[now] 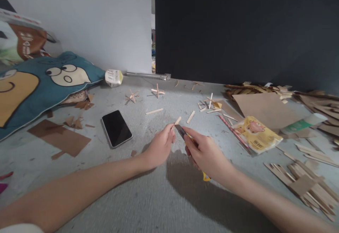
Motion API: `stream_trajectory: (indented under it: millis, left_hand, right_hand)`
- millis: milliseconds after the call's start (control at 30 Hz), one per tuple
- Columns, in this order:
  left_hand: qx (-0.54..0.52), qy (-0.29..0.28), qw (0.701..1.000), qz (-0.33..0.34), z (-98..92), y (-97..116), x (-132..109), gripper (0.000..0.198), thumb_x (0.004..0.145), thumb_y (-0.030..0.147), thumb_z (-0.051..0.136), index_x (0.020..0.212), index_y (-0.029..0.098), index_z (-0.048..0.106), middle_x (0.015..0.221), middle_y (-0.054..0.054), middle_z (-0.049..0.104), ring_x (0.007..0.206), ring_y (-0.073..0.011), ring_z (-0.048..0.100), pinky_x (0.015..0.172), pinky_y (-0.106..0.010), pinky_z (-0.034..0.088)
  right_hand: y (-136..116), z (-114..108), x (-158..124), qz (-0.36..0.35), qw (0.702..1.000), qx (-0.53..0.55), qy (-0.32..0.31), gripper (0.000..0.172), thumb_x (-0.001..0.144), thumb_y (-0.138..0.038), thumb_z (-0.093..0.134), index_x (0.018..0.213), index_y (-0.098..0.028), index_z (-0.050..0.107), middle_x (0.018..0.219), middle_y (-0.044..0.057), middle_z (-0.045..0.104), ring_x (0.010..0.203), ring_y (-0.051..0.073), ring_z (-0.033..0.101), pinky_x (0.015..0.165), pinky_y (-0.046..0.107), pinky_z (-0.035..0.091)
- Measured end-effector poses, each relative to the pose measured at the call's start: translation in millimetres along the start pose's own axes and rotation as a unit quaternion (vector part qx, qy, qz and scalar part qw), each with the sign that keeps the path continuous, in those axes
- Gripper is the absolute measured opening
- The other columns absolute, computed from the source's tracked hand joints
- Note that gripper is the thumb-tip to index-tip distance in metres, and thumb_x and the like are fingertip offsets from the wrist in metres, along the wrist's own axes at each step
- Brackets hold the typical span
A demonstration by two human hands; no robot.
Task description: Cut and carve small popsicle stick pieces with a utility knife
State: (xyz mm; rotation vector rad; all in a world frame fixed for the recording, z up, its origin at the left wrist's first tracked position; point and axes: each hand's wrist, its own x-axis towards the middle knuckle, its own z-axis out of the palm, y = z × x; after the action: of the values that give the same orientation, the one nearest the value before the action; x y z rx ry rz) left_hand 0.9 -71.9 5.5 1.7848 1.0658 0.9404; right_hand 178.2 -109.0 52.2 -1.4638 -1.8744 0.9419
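My left hand [159,147] pinches a short wooden stick [177,121] by its near end, holding it against the grey floor. My right hand [205,151] is wrapped round a yellow utility knife [206,176]; its dark blade end [180,130] touches the stick just right of my left fingertips. The knife's yellow tail shows below my right palm. Both hands meet at the middle of the view.
A black phone [116,128] lies left of my hands, brown card pieces [59,137] farther left, a blue cartoon cushion [39,84] behind. Loose sticks [154,111] and stick crosses [158,91] lie ahead. A yellow packet [256,134], pencil [233,132] and stacked wood strips [304,183] sit right.
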Motion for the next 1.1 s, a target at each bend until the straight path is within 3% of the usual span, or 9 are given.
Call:
stream_trajectory:
  millis: [133, 533, 933, 1100]
  left_hand:
    - [0.005, -0.004, 1.000, 0.001, -0.1, -2.6, -0.7, 0.036, 0.111, 0.046, 0.028, 0.104, 0.021, 0.054, 0.074, 0.002, 0.048, 0.067, -0.0160, 0.046, 0.068, -0.031, 0.036]
    - [-0.013, -0.020, 1.000, -0.017, -0.6, -0.1, 1.0, 0.038, 0.111, 0.046, 0.026, 0.122, 0.020, 0.052, 0.076, 0.003, 0.048, 0.068, -0.0154, 0.045, 0.068, -0.030, 0.036]
    - [-0.001, -0.013, 1.000, -0.012, -0.9, 1.2, 1.0, 0.031, 0.111, 0.040, 0.028, 0.099, 0.021, 0.050, 0.074, 0.003, 0.047, 0.066, -0.0152, 0.044, 0.067, -0.030, 0.034]
    - [0.003, -0.010, 1.000, -0.011, -0.9, 1.0, 0.9, 0.028, 0.110, 0.036, 0.029, 0.102, 0.021, 0.051, 0.073, 0.003, 0.048, 0.067, -0.0154, 0.045, 0.067, -0.030, 0.035]
  right_hand:
    - [0.1, -1.6, -0.5, -0.007, 1.000, -0.002, -0.009, 0.038, 0.103, -0.033, 0.037, 0.118, -0.017, 0.068, 0.055, -0.005, 0.051, 0.039, 0.010, 0.044, 0.041, 0.023, 0.032]
    - [0.9, -1.1, 0.5, -0.010, 1.000, -0.006, -0.014, 0.035, 0.102, -0.029, 0.037, 0.112, -0.017, 0.068, 0.058, -0.006, 0.050, 0.040, 0.008, 0.040, 0.042, 0.022, 0.029]
    - [-1.8, -1.3, -1.0, -0.014, 1.000, 0.014, -0.013, 0.037, 0.102, -0.032, 0.037, 0.114, -0.016, 0.069, 0.055, -0.007, 0.047, 0.040, 0.009, 0.039, 0.042, 0.022, 0.030]
    - [-1.7, -1.7, 0.0, -0.010, 1.000, 0.010, -0.015, 0.034, 0.101, -0.030, 0.037, 0.107, -0.017, 0.069, 0.056, -0.006, 0.048, 0.041, 0.009, 0.039, 0.042, 0.022, 0.029]
